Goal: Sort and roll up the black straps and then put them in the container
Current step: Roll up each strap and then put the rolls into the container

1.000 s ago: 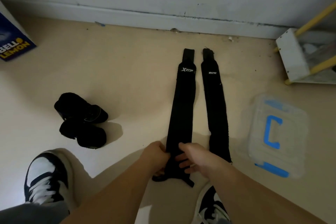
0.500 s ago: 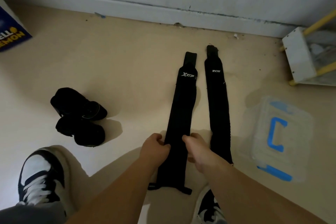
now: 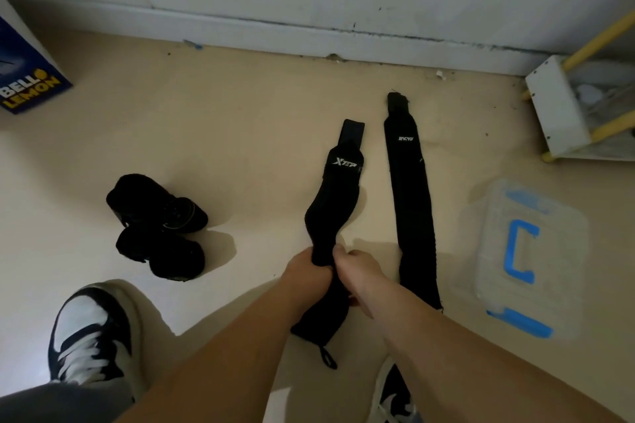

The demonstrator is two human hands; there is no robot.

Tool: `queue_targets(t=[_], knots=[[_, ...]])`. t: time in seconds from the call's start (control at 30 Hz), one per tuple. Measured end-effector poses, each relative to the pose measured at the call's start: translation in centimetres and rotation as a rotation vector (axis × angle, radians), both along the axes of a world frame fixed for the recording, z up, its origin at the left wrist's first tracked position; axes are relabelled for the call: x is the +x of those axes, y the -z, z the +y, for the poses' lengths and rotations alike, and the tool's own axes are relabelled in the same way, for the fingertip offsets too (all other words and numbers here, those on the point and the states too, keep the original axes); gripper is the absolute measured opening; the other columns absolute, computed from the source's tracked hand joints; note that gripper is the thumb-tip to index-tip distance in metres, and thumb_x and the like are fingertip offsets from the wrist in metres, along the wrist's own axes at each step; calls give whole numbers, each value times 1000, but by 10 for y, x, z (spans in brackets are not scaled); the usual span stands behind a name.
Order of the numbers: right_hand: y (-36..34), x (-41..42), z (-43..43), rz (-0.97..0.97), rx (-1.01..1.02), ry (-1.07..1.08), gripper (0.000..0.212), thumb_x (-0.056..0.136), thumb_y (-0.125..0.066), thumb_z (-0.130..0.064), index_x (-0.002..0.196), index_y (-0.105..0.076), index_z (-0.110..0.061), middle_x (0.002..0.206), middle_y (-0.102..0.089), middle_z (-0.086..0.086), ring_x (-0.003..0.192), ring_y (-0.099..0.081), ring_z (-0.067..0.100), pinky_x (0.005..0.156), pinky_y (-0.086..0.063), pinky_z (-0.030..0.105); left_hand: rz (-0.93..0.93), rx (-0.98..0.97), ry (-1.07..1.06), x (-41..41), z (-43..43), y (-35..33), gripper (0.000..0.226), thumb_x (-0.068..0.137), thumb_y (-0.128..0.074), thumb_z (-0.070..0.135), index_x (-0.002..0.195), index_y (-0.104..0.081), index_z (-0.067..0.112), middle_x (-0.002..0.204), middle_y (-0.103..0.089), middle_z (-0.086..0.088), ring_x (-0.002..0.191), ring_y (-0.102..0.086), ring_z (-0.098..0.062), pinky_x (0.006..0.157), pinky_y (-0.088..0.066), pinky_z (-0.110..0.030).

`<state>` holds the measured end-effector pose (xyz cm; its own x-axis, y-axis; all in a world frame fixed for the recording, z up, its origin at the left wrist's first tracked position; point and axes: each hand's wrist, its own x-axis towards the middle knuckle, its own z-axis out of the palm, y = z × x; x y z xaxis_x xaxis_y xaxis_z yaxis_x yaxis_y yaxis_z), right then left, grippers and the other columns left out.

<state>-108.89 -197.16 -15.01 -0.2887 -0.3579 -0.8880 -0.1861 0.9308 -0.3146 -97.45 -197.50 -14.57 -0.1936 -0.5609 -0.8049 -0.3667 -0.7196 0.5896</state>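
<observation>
Left centre of frame: rolled black straps (image 3: 158,227) lie bunched together on the floor (image 3: 240,120). Lower centre: my left hand (image 3: 305,273) and right hand (image 3: 359,276), side by side, both grip the Xtep strap (image 3: 338,192), fingers curled round it, the cloth bunched there. Just to the right, the second strap (image 3: 412,216) lies flat. Right edge: the clear container (image 3: 563,251), lid on.

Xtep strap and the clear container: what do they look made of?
Xtep strap: soft matte black fabric, likely an elastic weave; it bunches and sags where the left hand and right hand grip it.
Container: translucent, slightly frosted plastic; the floor shows through it. Its blue handle looks like opaque plastic.
</observation>
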Motion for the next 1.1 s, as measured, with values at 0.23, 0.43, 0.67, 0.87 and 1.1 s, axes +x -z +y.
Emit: queue_targets(t=[0.23,0.43,0.67,0.87,1.1], knots=[[-76,-17,-35,-240,-61,399,54,106,-53,-54,128,-69,-7,115,-76,18,100,-73,34,82,-61,41,166,-85,98,20,-22,-74,27,90,-64,3,106,-80,17,103,-81,-9,96,-78,-27,92,-63,-41],[-185,-40,-58,-377,-187,357,64,99,-68,-50,135,-62,2,118,-78,20,105,-76,34,87,-60,44,121,-245,286,48,-28,-164,18,83,-65,-4,85,-74,12,91,-73,-8,90,-73,-29,69,-57,-30],[-288,-3,-57,-443,-315,154,49,93,-77,-37,129,-71,-5,110,-79,20,87,-79,36,77,-65,45,189,-364,358,68,-9,-267,24,82,-69,1,101,-71,14,95,-74,-6,94,-73,-27,82,-60,-39],[-371,35,-41,-438,-575,39,30,101,-54,-11,128,-68,-12,133,-67,17,114,-69,32,103,-57,46,433,-411,167,103,-2,-350,36,98,-70,18,134,-65,19,119,-79,-7,111,-75,-24,88,-61,-42],[-414,67,-15,-238,-975,42,33,103,-60,-20,136,-66,-23,132,-69,2,119,-66,20,102,-55,39,354,-564,96,113,0,-399,21,106,-61,24,126,-69,23,112,-81,-5,104,-78,-24,94,-61,-47]])
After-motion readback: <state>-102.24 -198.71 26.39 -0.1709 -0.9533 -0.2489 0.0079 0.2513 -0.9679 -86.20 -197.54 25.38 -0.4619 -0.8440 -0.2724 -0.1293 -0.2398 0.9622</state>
